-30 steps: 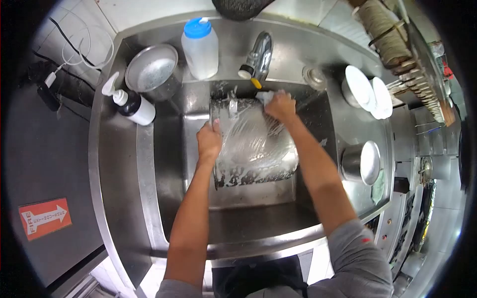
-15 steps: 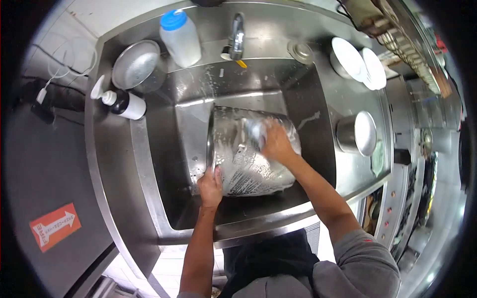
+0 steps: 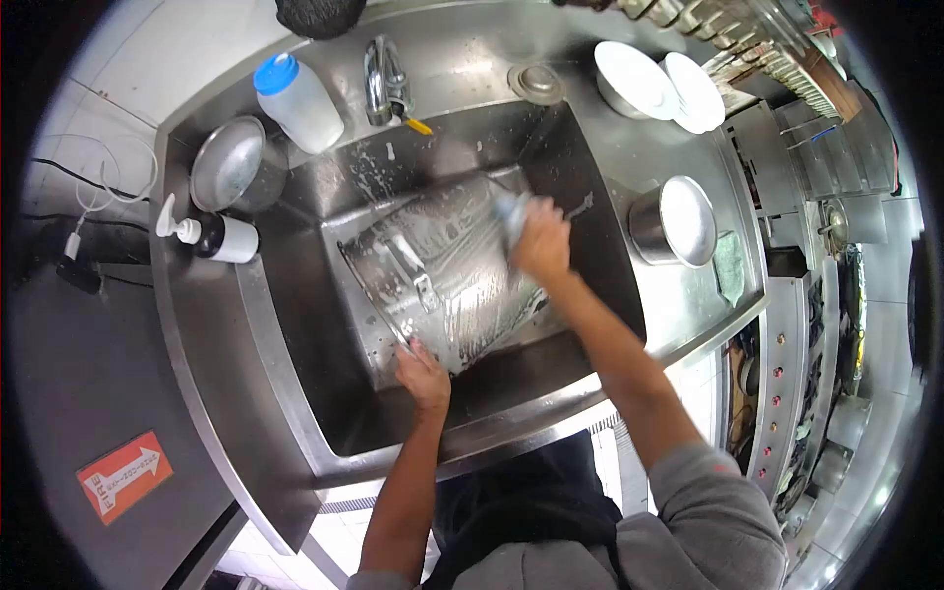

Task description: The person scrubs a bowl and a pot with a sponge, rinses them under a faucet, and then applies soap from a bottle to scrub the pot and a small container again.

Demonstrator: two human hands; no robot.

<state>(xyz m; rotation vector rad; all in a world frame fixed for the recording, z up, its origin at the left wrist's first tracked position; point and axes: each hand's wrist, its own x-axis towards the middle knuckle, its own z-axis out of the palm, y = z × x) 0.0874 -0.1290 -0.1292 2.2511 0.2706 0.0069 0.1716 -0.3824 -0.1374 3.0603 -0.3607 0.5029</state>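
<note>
A large stainless steel stock pot (image 3: 457, 265) lies on its side in the metal sink (image 3: 305, 383), streaked with suds. Its side handle (image 3: 411, 258) faces up. My left hand (image 3: 424, 378) is closed around the pot's rim at the near left. At the pot's far right end, my right hand (image 3: 542, 241) presses a bluish-grey scrubbing sponge (image 3: 510, 213) against the wall. The sponge is smeared by motion and partly covered by my fingers.
A faucet (image 3: 384, 81) and a blue-lidded jar (image 3: 299, 106) stand behind the sink. A pump bottle (image 3: 228, 239) and a metal bowl (image 3: 226, 165) are at left. White bowls (image 3: 629, 84), a steel container (image 3: 675, 222) and a green cloth (image 3: 729, 265) are at right.
The pot has turned, its rim end now slanting toward the lower right. My right hand has slid the sponge toward the pot's far end. My left hand still grips the rim, slightly lower.
</note>
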